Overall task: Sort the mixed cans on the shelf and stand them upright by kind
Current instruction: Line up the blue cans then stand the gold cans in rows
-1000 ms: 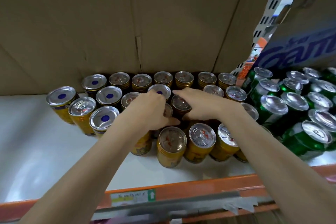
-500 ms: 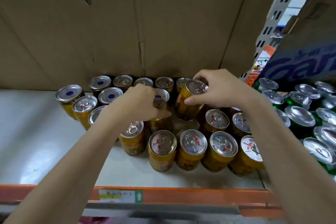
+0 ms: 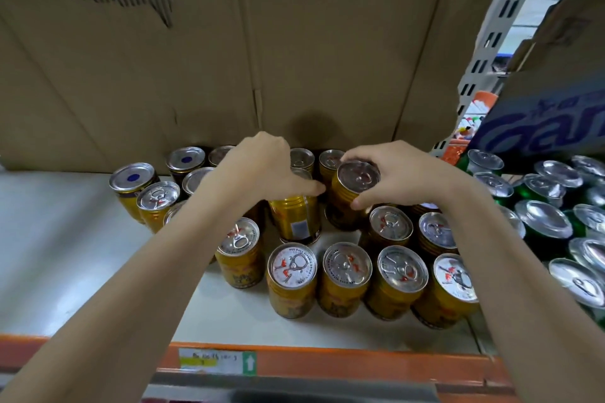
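Many gold cans stand upright on the white shelf (image 3: 65,258). My left hand (image 3: 258,170) is wrapped over the top of one gold can (image 3: 296,219) and holds it above the shelf, in the middle of the group. My right hand (image 3: 396,173) grips another gold can (image 3: 352,186) by its rim, just right of the first; it is raised and tilted slightly. A front row of gold cans (image 3: 347,278) with red-printed lids stands below both hands. Gold cans with a blue dot on the lid (image 3: 132,178) stand at the back left.
Green cans (image 3: 543,222) crowd the shelf's right side. Brown cardboard (image 3: 262,59) forms the back wall. A blue printed box (image 3: 540,121) hangs over the green cans. An orange rail (image 3: 327,363) with a label runs along the shelf's front edge.
Both hands have lifted a gold can each out of the group. The right hand's can came up first, then the left hand's; the two cans are now held side by side.
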